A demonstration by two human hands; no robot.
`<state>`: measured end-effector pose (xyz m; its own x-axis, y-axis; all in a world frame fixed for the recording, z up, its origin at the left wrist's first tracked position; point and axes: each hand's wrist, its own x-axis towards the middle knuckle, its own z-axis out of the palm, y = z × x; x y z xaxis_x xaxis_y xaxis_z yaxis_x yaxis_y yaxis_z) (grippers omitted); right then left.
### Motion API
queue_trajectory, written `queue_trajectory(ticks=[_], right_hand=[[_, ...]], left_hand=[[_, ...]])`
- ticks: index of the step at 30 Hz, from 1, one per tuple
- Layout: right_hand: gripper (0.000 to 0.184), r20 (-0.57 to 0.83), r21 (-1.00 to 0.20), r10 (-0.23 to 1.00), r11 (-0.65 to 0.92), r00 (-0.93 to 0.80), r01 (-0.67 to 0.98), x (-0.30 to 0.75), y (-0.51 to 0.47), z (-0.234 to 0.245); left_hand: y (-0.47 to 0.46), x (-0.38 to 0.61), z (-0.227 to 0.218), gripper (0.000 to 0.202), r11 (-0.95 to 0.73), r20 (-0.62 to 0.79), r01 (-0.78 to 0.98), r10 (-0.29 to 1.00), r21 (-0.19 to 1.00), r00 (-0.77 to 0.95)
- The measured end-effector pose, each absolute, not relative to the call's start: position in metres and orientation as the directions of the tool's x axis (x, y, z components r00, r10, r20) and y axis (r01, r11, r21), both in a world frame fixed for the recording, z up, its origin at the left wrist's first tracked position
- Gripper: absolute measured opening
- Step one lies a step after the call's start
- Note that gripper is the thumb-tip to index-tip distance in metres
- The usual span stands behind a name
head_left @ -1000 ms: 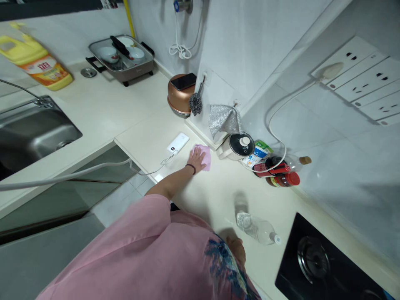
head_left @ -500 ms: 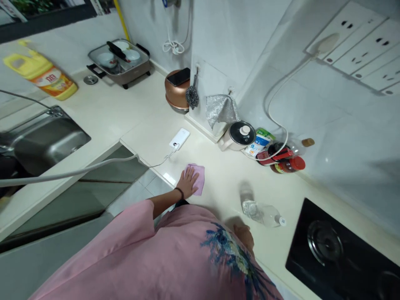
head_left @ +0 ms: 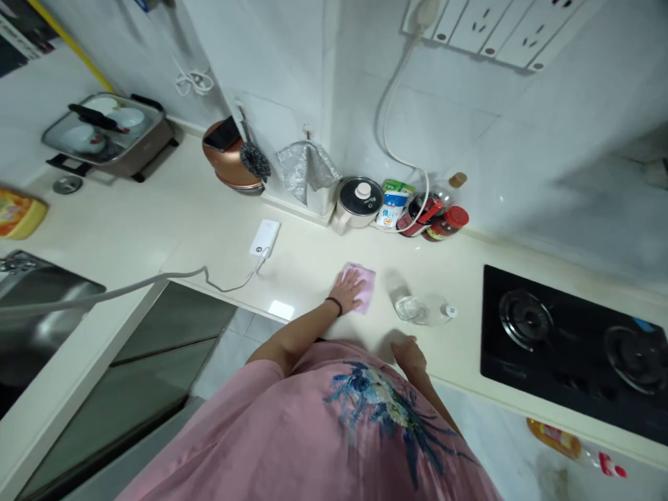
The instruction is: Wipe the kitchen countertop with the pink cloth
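My left hand lies flat with its fingers spread on a folded pink cloth, pressing it to the pale countertop. A dark bracelet circles that wrist. Close to the counter's front edge, my right hand rests with its fingers loosely bent and slightly apart, and I see nothing in it. Just beyond my right hand, a clear plastic bottle with a white cap lies on its side. To the left of the cloth is a white power bank with a cable plugged in.
Along the wall stand an electric pot, a seasoning bag and a red-lidded jar. A black gas stove is at right, a sink at left. A white cable crosses the counter's left front edge.
My left hand and the pink cloth have shifted right along the counter, nearer the bottle. The view has turned right, showing more of the stove. My right hand stays by the front edge.
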<state>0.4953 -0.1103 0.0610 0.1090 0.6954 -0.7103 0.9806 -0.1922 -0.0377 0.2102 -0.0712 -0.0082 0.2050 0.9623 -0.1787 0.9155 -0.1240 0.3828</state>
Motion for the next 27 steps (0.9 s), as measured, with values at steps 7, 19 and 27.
queue_trajectory(ticks=[7,19,27], right_hand=[[0.074,-0.648,0.044,0.748,-0.149,0.142,0.988,0.496,-0.116,0.055],[0.080,-0.662,0.045,0.729,-0.197,0.177,0.979,0.493,-0.116,0.048],[0.081,-0.658,0.038,0.727,-0.227,0.195,0.973,0.492,-0.117,0.044]], left_hand=[[-0.061,0.098,0.002,0.082,0.470,-0.249,0.850,0.876,0.240,-0.414],[-0.016,0.132,-0.006,0.080,0.489,-0.181,0.857,0.868,0.163,-0.462],[0.061,0.256,-0.004,0.087,-0.027,-0.298,0.947,0.946,0.319,0.127]])
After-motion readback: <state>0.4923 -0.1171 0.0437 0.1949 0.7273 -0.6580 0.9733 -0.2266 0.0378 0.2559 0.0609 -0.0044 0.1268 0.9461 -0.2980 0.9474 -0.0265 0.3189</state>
